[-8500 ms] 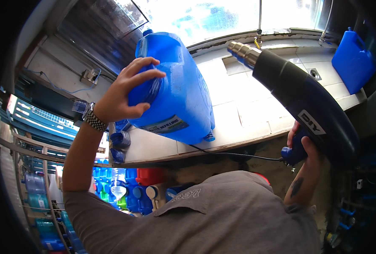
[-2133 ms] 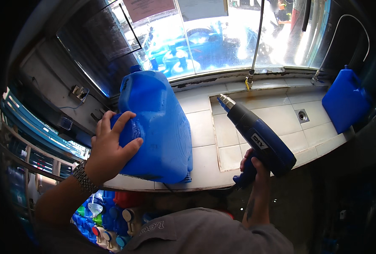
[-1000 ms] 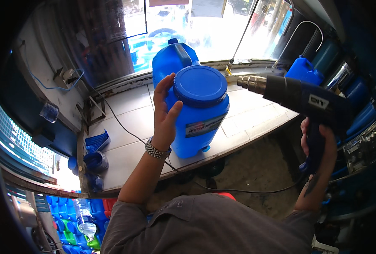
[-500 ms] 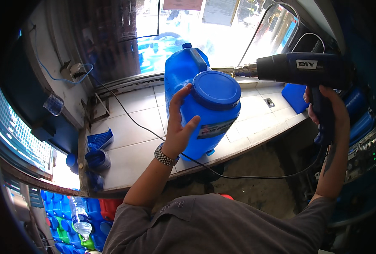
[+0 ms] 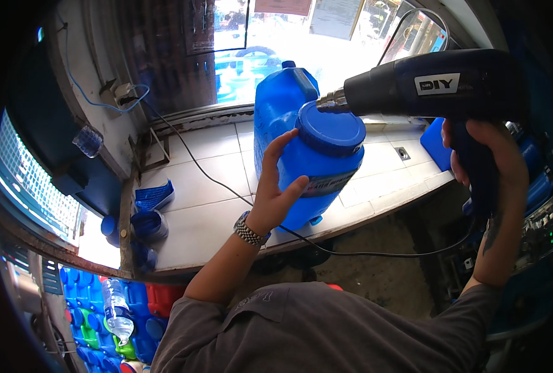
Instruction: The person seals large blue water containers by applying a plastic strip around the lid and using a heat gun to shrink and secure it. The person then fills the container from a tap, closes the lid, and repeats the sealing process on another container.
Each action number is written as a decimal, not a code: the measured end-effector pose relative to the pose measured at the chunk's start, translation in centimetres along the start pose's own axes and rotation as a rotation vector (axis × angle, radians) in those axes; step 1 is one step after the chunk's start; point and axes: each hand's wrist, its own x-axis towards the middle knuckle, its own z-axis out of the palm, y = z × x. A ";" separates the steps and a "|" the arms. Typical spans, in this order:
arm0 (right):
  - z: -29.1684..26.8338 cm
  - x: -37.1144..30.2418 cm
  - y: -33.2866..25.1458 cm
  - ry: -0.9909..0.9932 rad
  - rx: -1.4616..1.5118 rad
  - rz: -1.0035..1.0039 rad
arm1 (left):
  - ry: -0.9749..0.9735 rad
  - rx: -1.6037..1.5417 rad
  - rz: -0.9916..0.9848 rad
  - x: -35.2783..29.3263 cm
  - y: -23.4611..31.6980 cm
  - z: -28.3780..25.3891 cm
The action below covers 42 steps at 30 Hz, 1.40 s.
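A blue plastic water jug (image 5: pixel 307 208) stands on the white tiled counter, its wide round blue cap (image 5: pixel 334 126) facing up. Against the jug's near left side rests my left hand (image 5: pixel 275 189), fingers and thumb spread, one fingertip at the cap's rim. My right hand (image 5: pixel 491 152) is wrapped round the handle of a dark heat gun (image 5: pixel 382 93). The gun's metal nozzle (image 5: pixel 332 101) points left, above the far edge of the cap. A black cord (image 5: pixel 376 253) hangs below the gun and runs across my left wrist area toward a wall outlet.
The outlet (image 5: pixel 125 93) is on the left wall. Blue plastic wrap (image 5: pixel 154 196) and a dark round container (image 5: pixel 149 225) lie at the counter's (image 5: pixel 189 233) left end. Another blue container (image 5: pixel 436 146) stands at the right. Several coloured jugs (image 5: pixel 143 317) are stacked at lower left.
The heat gun has come up and left, so its nozzle now reaches over the cap instead of beside it. My left hand keeps its place on the jug; the whole view has shifted slightly.
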 end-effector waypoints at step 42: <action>-12.0 -5.4 39.6 -0.116 0.729 0.189 | 0.811 -0.236 -1.228 -16.0 -11.9 18.0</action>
